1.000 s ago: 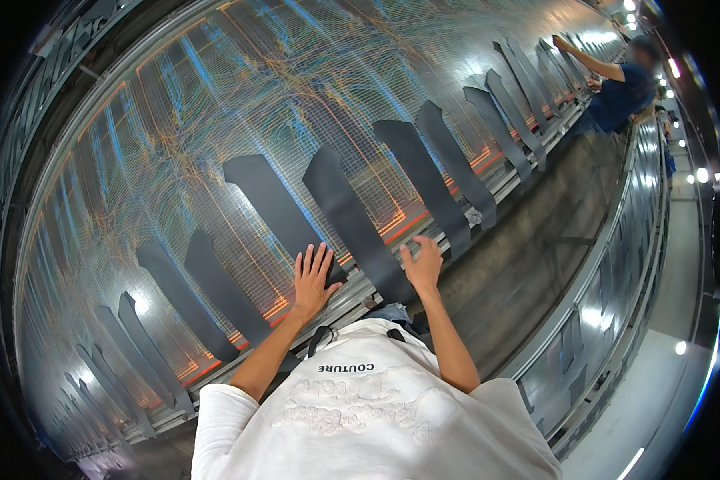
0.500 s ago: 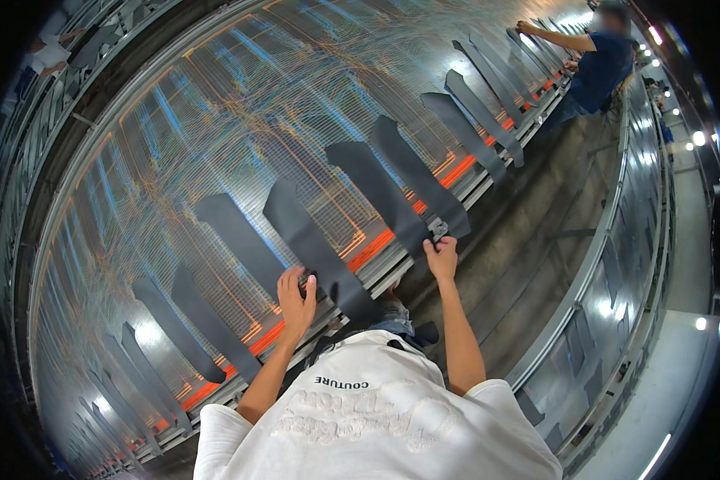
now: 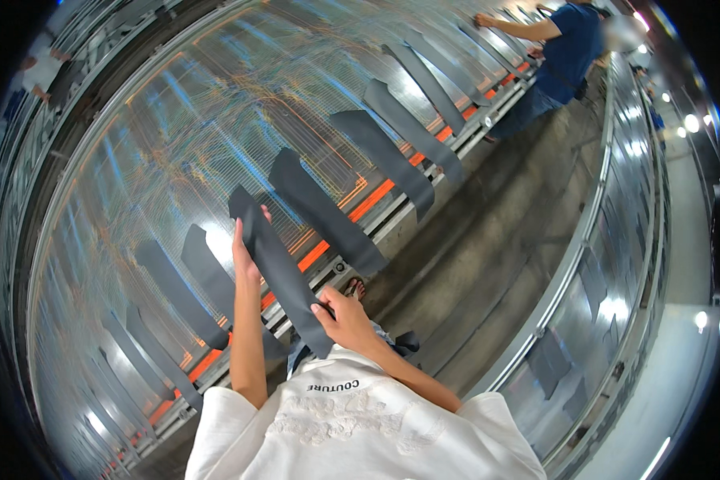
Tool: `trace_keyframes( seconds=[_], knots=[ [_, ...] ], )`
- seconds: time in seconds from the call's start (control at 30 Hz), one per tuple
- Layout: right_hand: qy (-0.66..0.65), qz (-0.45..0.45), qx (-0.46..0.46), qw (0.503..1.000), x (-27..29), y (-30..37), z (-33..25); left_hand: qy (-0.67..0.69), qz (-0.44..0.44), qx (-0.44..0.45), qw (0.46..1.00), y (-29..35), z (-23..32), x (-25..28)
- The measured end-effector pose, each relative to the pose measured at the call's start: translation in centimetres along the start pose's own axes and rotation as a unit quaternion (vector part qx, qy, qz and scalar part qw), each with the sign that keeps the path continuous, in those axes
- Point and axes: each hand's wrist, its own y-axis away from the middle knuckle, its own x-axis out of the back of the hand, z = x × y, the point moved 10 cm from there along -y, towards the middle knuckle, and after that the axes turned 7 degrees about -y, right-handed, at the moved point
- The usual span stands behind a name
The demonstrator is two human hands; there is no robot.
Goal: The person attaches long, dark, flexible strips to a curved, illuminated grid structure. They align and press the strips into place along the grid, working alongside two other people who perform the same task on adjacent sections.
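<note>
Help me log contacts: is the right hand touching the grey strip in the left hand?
Touching: the head view shows the right hand gripping the grey strip near its lower end, thumb over its edge.

Two hands (image 3: 347, 320) share one dark strip (image 3: 280, 266). At least eight more strips (image 3: 324, 212) line the desk (image 3: 160, 152), the farthest uncountable. One co-worker (image 3: 566, 52) stands far right.

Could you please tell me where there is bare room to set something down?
The shiny grey table patterned with coloured lines is bare between its far edge and the long flat dark grey strips. Narrower gaps lie between strips; the picture's lower left is crowded.
</note>
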Motion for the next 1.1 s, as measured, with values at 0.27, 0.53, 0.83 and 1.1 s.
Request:
trace_keyframes(
  seconds=[0.27,0.53,0.83,1.1],
  knots=[
    [-0.037,-0.009,-0.093,0.995,5.8,-0.5,7.0,-0.172,0.192,-0.023,0.966,-2.7,8.9,4.1],
    [0.023,-0.030,-0.064,0.997,1.4,-5.2,9.3,-0.390,0.357,-0.105,0.842,-6.7,13.1,8.9],
    [0.076,0.009,-0.094,0.993,-0.8,-13.5,10.0,-0.624,0.489,-0.147,0.591,-15.7,16.8,9.8],
    [0.085,0.011,-0.130,0.988,-2.2,-18.2,11.0,-0.651,0.485,-0.202,0.547,-19.5,18.3,10.5]
  ],
)
